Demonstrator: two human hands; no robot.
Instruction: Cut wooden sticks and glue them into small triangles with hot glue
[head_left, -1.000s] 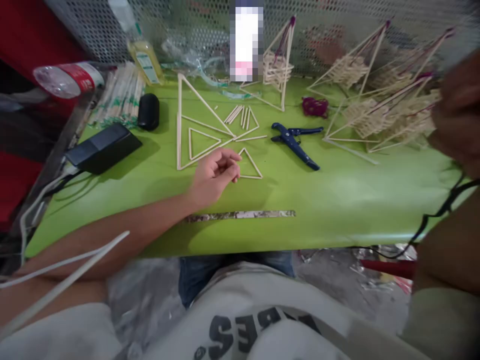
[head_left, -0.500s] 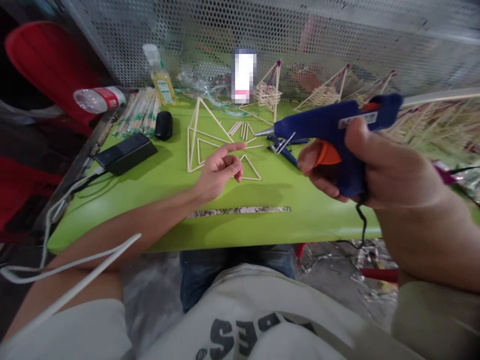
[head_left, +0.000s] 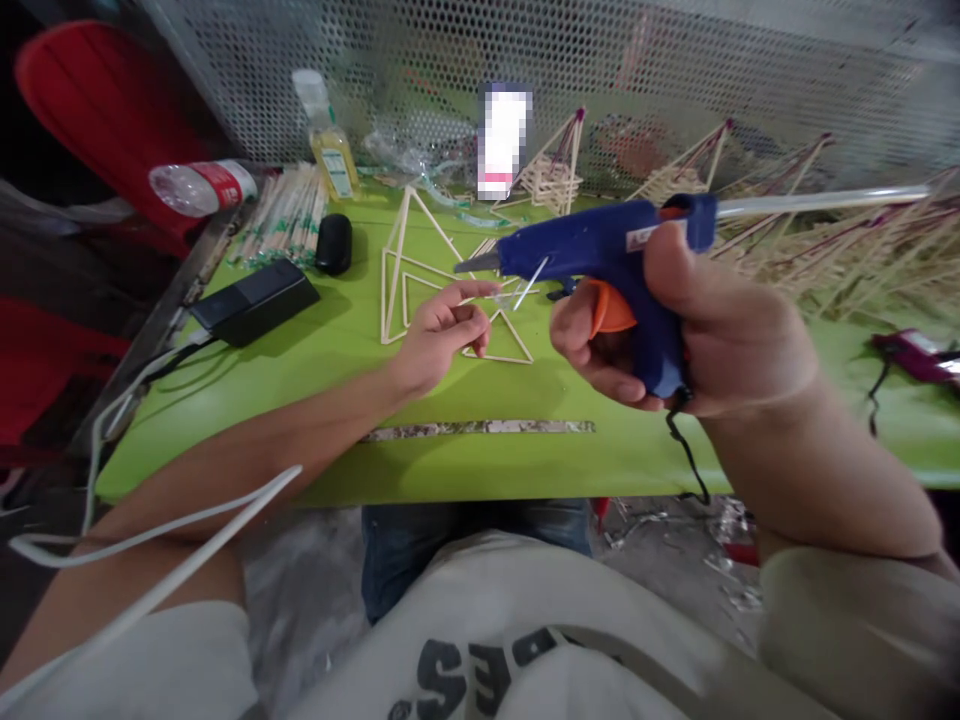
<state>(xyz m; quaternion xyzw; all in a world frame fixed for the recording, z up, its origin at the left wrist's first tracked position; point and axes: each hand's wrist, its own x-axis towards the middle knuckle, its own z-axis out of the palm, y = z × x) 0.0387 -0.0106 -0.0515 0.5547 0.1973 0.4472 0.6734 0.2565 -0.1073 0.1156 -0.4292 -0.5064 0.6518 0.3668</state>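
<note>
My right hand (head_left: 637, 330) is wrapped round the handle of a blue glue gun (head_left: 592, 240), its fingers at the orange trigger (head_left: 612, 308). The metal nozzle points left, above my left hand, and a clear glue stick (head_left: 817, 203) juts from the back. My left hand (head_left: 448, 335) is held over the sticks with its index finger stretched out and the others curled; nothing shows in it. Behind it stands a pyramid frame of thin wooden sticks (head_left: 385, 295). A small stick triangle (head_left: 517, 335) lies just right of my left fingers. Pliers (head_left: 561, 289) are mostly hidden behind the gun.
A patterned strip (head_left: 480, 428) lies along the front of the green table (head_left: 420, 475). At left are a black box (head_left: 255, 302), a black case (head_left: 334, 243), bundled sticks (head_left: 281, 220) and bottles (head_left: 334, 165). Finished stick frames (head_left: 551, 175) line the back right.
My right hand has brought the glue gun leftward, so its nozzle is now above my left fingers. My left hand keeps nearly the same pose. The view has shifted slightly.
</note>
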